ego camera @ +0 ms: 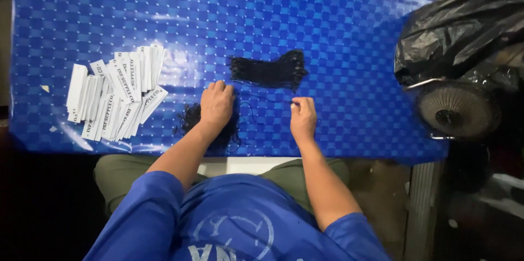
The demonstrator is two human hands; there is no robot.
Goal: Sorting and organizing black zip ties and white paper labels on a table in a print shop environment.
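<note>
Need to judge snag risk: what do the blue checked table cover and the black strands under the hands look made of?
Blue checked table cover: likely plastic or oilcloth, glossy with light glare. Black strands: thin matte cord or string, apparently fibre; too fine to confirm. Left hand rests on a tangle; right hand pinches one strand.

Bare blue table right of black string bundle; white tag pile blocks left.

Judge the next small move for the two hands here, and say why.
Probably the right hand draws its pinched black string free toward itself, while the left hand presses on the loose tangle of strings. The string runs slack between both hands, apart from the tidy black bundle. The white tags lie untouched to the left.
</note>
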